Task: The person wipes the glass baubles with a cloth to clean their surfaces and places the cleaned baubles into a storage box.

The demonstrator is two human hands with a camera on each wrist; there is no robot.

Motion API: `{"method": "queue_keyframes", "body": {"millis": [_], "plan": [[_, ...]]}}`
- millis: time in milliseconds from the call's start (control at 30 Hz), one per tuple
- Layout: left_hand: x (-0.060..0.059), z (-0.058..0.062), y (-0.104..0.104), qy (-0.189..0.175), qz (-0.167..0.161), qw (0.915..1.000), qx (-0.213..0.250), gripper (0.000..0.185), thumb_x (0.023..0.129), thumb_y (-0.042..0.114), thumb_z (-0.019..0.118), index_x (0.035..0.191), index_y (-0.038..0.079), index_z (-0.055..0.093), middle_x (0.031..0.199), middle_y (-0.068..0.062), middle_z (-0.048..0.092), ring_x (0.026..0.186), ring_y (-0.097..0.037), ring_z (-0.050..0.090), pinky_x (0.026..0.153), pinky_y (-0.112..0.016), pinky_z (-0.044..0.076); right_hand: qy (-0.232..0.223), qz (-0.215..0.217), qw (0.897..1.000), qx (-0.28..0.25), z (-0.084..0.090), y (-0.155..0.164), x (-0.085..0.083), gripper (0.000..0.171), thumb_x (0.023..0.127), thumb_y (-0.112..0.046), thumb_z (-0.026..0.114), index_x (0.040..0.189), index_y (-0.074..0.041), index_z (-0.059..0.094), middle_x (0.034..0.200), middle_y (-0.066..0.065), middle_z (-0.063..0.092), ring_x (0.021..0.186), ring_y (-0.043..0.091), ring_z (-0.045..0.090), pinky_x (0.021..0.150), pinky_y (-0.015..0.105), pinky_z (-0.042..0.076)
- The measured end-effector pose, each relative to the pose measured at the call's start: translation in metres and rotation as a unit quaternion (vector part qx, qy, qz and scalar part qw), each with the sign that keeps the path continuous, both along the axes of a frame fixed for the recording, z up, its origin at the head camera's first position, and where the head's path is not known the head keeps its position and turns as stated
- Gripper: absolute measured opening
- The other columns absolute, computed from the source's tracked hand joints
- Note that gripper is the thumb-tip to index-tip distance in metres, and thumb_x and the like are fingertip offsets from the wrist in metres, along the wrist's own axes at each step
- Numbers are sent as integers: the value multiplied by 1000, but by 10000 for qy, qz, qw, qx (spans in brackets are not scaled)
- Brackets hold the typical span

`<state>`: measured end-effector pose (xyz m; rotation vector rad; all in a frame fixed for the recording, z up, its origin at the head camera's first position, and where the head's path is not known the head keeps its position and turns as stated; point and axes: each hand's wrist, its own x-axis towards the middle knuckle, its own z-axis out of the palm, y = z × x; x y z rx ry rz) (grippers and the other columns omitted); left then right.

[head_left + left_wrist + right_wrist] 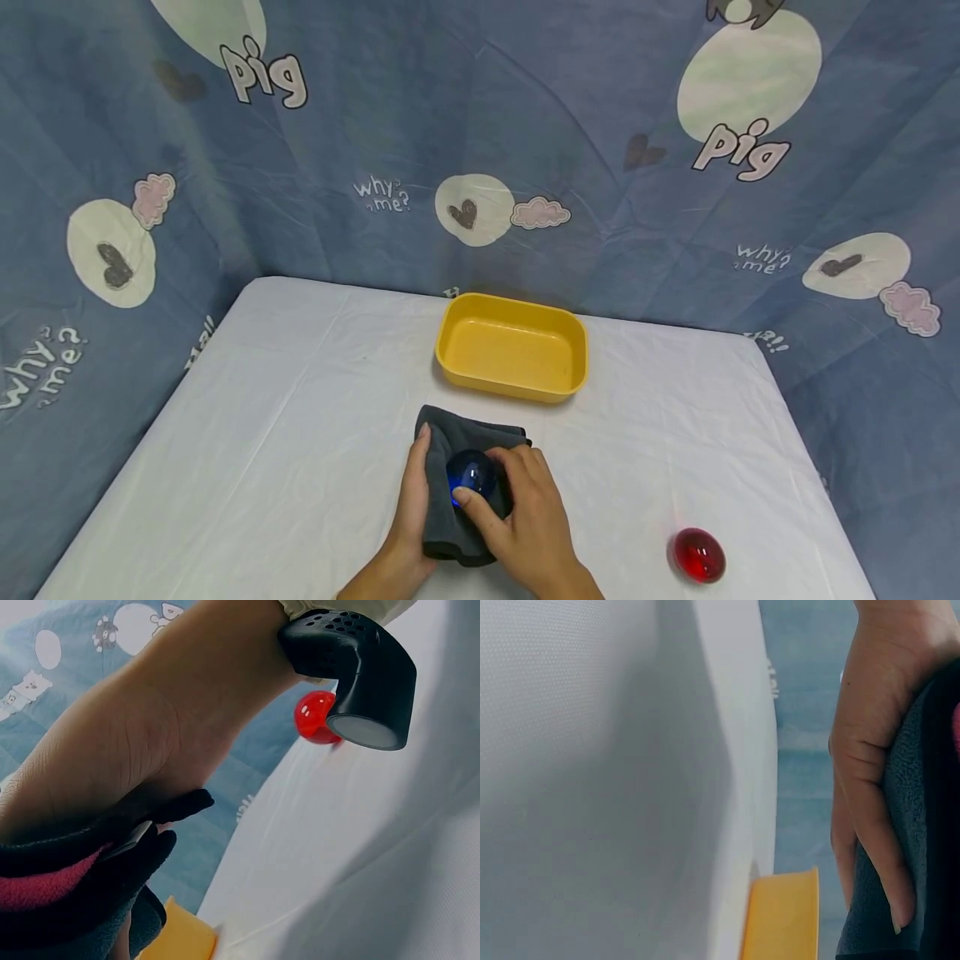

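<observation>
Broad, soft-edged shadows darken the white cloth (615,795).

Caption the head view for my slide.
Right hand holds a blue ball against a gray cloth held by the left hand; yellow tray beyond, red ball to the right.

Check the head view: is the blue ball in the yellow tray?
No: the right hand holds the blue ball against the gray cloth.
</observation>
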<state>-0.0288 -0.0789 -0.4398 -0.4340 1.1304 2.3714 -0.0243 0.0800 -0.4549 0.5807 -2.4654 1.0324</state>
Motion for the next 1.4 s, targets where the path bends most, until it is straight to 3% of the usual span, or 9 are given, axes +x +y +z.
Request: {"method": "queue_keyframes", "body": {"millis": [200,367,500,833,1167,1400], "plan": [[-1,0,0,-43,-15,9998,-171,104,93,88,31,162,10,21,147,-9,45,126,-17,51,106,-30,44,-270,-118,9994,177,1,1,-1,41,97,-49,74,112,-11,71,102,-7,63,96,8,53,85,31,52],[-4,0,2,84,85,9999,9,99,95,86,31,162,15,20,151,-9,42,129,-18,49,107,-33,42,-430,81,9986,291,2,4,0,59,93,-53,77,133,-12,63,123,-3,61,112,11,55,97,36,53],[-6,0,1,167,128,9994,287,93,96,85,32,160,18,23,147,-6,45,128,-16,49,107,-32,44,-200,379,9982,409,3,6,1,70,91,-47,82,144,-10,56,133,3,55,118,18,57,100,43,53],[-5,-2,1,94,44,9995,284,93,96,85,31,155,14,29,141,-6,49,122,-16,53,103,-32,46,146,247,9985,475,2,2,0,63,86,-41,87,131,-6,61,118,3,60,108,16,57,94,36,52],[-4,-2,1,-31,73,10000,15,96,95,86,32,158,14,26,143,-7,47,122,-17,52,103,-32,45,-113,-24,9997,229,0,0,-1,51,94,-50,77,122,-8,66,111,-3,63,102,12,55,90,33,52],[-6,-2,1,-135,45,9999,-30,104,94,88,31,165,15,13,155,-11,36,134,-20,44,110,-33,40,-383,-184,9990,163,-1,-2,-1,41,100,-47,70,114,-9,72,105,-5,65,98,9,53,86,32,53]]}}
